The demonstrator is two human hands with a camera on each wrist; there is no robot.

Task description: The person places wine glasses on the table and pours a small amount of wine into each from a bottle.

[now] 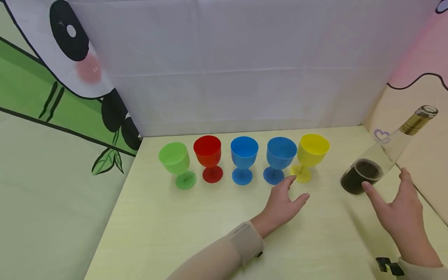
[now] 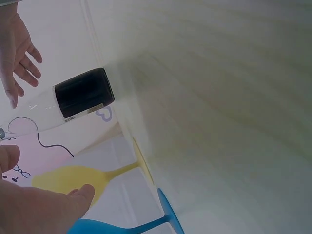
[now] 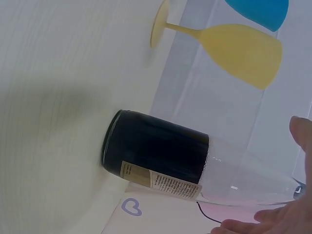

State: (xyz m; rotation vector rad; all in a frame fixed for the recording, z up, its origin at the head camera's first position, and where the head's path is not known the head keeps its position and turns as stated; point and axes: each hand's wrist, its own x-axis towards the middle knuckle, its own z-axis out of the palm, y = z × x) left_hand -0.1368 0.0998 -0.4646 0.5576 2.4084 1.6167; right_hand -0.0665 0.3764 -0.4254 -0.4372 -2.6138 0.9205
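A row of plastic goblets stands on the table: light green (image 1: 174, 158), red (image 1: 207, 151), two blue ones (image 1: 244, 151) (image 1: 281, 153), and yellow (image 1: 313, 149) at the right end. My left hand (image 1: 280, 206) hovers in front of the right blue goblet and the yellow one, fingers spread and holding nothing. Farther right stands a clear glass bottle (image 1: 379, 161) with a gold neck and dark liquid in its lower part. Just in front of it is my right hand (image 1: 402, 214), thumb and fingers apart. In the right wrist view the bottle (image 3: 156, 153) shows a small printed label.
The pale table (image 1: 168, 237) meets a whitish backdrop (image 1: 245, 77) behind the goblets. At the right, a pink and cream printed panel (image 1: 423, 155) rises close to the bottle. A green printed panel (image 1: 52, 101) stands at the left.
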